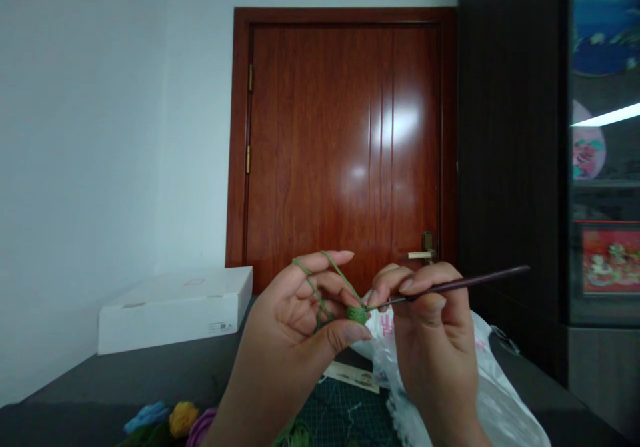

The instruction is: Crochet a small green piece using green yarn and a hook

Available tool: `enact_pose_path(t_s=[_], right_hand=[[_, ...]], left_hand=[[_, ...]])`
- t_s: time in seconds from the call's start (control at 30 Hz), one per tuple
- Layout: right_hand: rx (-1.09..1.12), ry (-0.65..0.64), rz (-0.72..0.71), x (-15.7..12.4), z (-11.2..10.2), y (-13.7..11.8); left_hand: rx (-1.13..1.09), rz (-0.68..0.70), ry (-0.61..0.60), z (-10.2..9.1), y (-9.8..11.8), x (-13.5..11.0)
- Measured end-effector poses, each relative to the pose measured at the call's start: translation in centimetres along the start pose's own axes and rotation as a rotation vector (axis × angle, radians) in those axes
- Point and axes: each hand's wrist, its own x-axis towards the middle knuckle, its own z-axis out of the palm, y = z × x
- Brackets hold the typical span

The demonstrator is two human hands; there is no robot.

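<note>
Between the thumb and fingers of my left hand (300, 320) is a small green crochet piece (357, 314). Green yarn (341, 275) loops around the raised index finger and runs down to the piece. My right hand (433, 327) grips a crochet hook (470, 281) with a dark handle, its thin metal shaft pointing left. The hook's tip meets the right edge of the crochet piece; whether it is inside a stitch is too small to tell. Below the left hand, more green yarn (299, 433) shows at the bottom edge.
A green cutting mat (330, 410) lies under the hands, with a white plastic bag (500, 387) at its right. Blue (146, 416), yellow (183, 419) and purple yarn (200, 427) sit at lower left. Behind them stands a white box (170, 323) on the dark table (75, 383).
</note>
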Motion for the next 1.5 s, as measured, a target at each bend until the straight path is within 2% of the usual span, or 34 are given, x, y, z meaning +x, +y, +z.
enact_pose_path(t_s=[0.2, 0.4, 0.5, 0.57, 0.7, 0.77, 0.9, 0.97, 1.03, 1.1, 1.2, 1.27, 1.4, 1.5], right_hand=[[-0.252, -0.009, -0.232, -0.6, -0.7, -0.2], [-0.418, 0.053, -0.367, -1.0, -0.9, -0.3], [-0.470, 0.059, -0.387, -0.7, -1.3, -1.0], [-0.494, -0.096, -0.314, -0.6, -1.5, -1.6], [-0.479, -0.006, -0.342, -0.9, -1.4, -1.8], [-0.547, -0.023, -0.358, -1.1, -1.4, -1.7], [-0.676, -0.132, -0.600, -1.1, -1.9, -1.5], [-0.712, -0.152, -0.650, -1.0, -2.0, -1.3], [-0.726, -0.108, -0.675, -0.9, -1.8, -0.8], [-0.646, -0.024, -0.712, -1.0, -1.2, 0.0], [-0.426, 0.067, -0.626, -1.1, 0.1, 1.2], [-0.253, 0.122, -0.450, -1.1, 0.8, 1.5], [0.073, 0.117, 0.011, -0.8, 1.5, 1.4], [0.232, 0.112, 0.168, -0.6, 1.3, 1.2]], left_hand=[[0.058, 0.054, 0.036, 0.3, -0.2, -0.2], [0.066, 0.072, 0.066, 0.6, 0.2, -0.4], [0.057, 0.056, 0.078, 0.9, 0.4, -0.6], [0.049, 0.039, 0.096, 1.2, 0.6, -0.7], [0.016, 0.000, 0.084, 1.5, 0.6, -0.7], [-0.012, -0.003, 0.072, 1.6, 0.6, -0.6], [-0.042, 0.023, 0.073, 1.7, 0.3, -0.6], [-0.044, 0.024, 0.071, 1.8, 0.2, -0.6], [-0.044, 0.030, 0.068, 1.8, 0.1, -0.7], [-0.031, 0.044, 0.073, 2.0, 0.1, -0.7], [0.035, 0.078, 0.096, 2.0, 0.1, -0.7], [0.110, 0.115, 0.114, 2.0, 0.1, -0.8], [0.294, 0.234, 0.116, 1.8, -0.3, -1.0], [0.457, 0.338, 0.115, 1.7, -0.5, -1.1]])
